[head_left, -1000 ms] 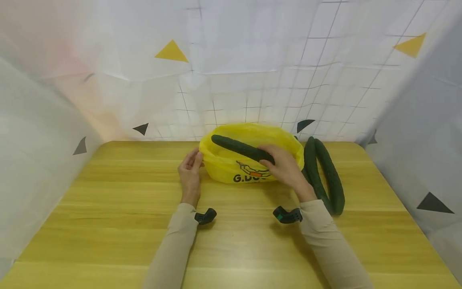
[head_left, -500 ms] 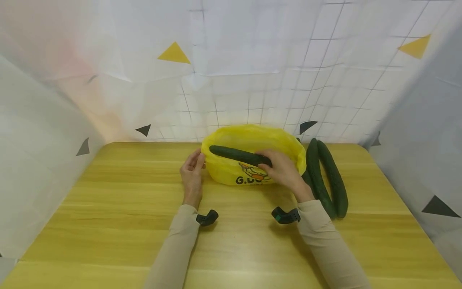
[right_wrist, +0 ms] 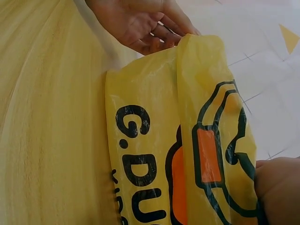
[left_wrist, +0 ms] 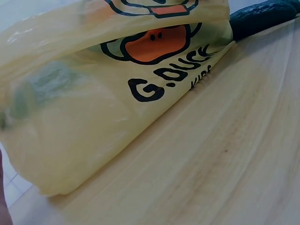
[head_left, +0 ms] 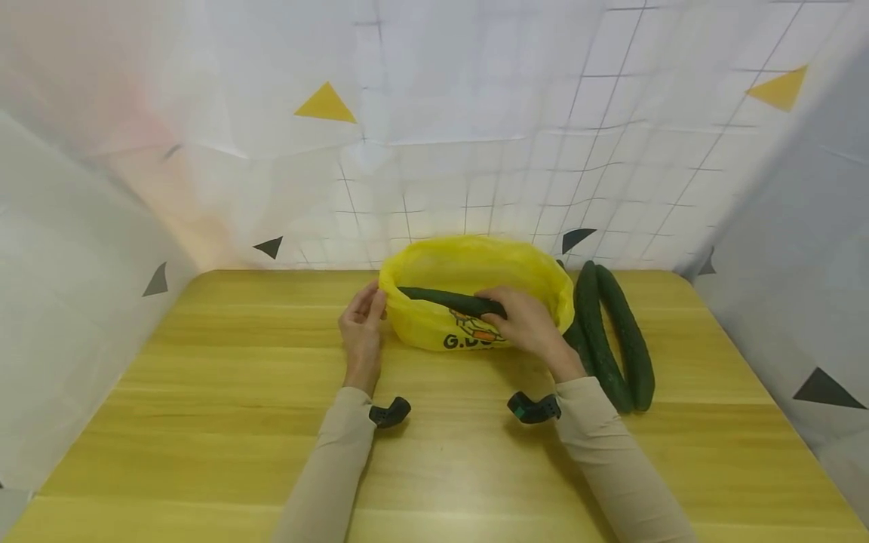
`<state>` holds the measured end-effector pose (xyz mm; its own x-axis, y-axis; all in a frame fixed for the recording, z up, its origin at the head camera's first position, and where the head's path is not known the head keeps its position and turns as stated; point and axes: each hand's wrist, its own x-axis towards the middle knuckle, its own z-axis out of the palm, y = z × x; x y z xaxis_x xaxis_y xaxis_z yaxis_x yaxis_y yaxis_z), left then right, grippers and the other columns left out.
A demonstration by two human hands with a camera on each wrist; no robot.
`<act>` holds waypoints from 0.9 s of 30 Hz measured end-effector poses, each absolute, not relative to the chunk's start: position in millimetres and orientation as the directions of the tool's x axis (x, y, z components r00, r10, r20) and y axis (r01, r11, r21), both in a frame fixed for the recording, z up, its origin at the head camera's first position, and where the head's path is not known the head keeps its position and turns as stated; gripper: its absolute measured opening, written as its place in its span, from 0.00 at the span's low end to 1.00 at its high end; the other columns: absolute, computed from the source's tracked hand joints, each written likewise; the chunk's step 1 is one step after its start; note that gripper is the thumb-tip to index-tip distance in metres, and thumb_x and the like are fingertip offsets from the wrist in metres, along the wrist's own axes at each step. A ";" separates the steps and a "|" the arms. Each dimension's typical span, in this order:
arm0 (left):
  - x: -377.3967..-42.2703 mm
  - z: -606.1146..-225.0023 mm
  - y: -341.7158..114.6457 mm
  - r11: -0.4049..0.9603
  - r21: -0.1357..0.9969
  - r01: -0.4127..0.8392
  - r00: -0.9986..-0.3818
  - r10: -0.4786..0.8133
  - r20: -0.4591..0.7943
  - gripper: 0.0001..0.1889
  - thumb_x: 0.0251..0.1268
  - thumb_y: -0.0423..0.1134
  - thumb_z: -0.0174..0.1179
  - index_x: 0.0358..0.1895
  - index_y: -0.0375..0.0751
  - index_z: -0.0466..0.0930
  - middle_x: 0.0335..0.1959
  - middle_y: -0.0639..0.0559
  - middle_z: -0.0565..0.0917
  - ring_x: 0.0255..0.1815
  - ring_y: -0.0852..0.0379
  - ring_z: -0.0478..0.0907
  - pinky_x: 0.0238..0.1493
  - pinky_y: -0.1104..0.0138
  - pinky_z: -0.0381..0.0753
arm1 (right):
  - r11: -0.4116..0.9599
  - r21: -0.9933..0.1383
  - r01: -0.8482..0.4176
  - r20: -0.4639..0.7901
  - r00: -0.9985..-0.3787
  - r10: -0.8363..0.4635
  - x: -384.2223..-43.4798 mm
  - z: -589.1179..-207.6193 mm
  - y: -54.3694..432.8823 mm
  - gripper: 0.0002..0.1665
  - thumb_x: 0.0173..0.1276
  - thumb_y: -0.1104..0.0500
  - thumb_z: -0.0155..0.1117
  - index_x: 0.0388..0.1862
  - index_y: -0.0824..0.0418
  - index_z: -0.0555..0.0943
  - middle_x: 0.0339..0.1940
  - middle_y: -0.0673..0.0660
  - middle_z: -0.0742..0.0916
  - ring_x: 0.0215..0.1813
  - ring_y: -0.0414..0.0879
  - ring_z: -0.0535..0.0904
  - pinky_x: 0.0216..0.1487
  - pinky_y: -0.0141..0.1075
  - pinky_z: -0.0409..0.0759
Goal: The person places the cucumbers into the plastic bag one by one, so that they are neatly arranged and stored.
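A yellow plastic bag [head_left: 434,328] with a duck print and "G.DUCK" lettering stands open at the back middle of the wooden table [head_left: 204,392]. My right hand [head_left: 526,326] grips one end of a dark green cucumber [head_left: 441,299]. The cucumber lies slanted across the bag's mouth, its far end down inside. My left hand [head_left: 362,323] holds the bag's left rim, fingers curled at the edge. The right wrist view shows the bag [right_wrist: 187,140], the left hand [right_wrist: 140,23] at its rim and part of my right hand [right_wrist: 276,187]. The left wrist view shows the bag's printed side [left_wrist: 117,103].
Two long cucumbers [head_left: 614,332] lie side by side on the table right of the bag; one end shows in the left wrist view as a cucumber tip [left_wrist: 262,14]. White tiled sheets with triangle marks [head_left: 326,105] wall in the table on three sides.
My right hand has lowered the cucumber; its far end dropped from above the rim down into the bag. The left hand stays at the bag's left rim.
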<state>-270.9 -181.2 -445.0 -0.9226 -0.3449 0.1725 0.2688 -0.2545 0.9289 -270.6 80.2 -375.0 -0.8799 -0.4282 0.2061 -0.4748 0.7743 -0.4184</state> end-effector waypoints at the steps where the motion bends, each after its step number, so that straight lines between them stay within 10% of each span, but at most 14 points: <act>1: -270.7 -445.1 -181.0 -0.250 0.931 0.267 -0.923 -0.345 0.172 0.21 0.58 0.51 0.64 0.52 0.46 0.81 0.44 0.55 0.84 0.38 0.61 0.74 0.42 0.69 0.75 | 0.775 -0.415 -0.476 0.207 -0.879 -0.429 -270.4 -375.6 80.1 0.22 0.65 0.58 0.63 0.58 0.57 0.77 0.51 0.58 0.84 0.51 0.53 0.80 0.52 0.49 0.78; 27: -268.4 -447.9 -178.5 -0.269 0.913 0.306 -0.918 -0.338 0.208 0.21 0.57 0.51 0.64 0.52 0.47 0.81 0.44 0.54 0.84 0.38 0.61 0.75 0.39 0.70 0.75 | 0.772 -0.391 -0.501 0.144 -0.862 -0.486 -268.4 -380.9 75.9 0.20 0.66 0.60 0.63 0.57 0.59 0.78 0.51 0.58 0.85 0.50 0.53 0.81 0.52 0.47 0.79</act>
<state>-268.4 -178.5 -447.9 -0.9178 -0.3383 0.2079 0.3059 -0.2687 0.9133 -268.4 75.9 -380.9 -0.8620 -0.4860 0.1441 -0.5007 0.7721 -0.3914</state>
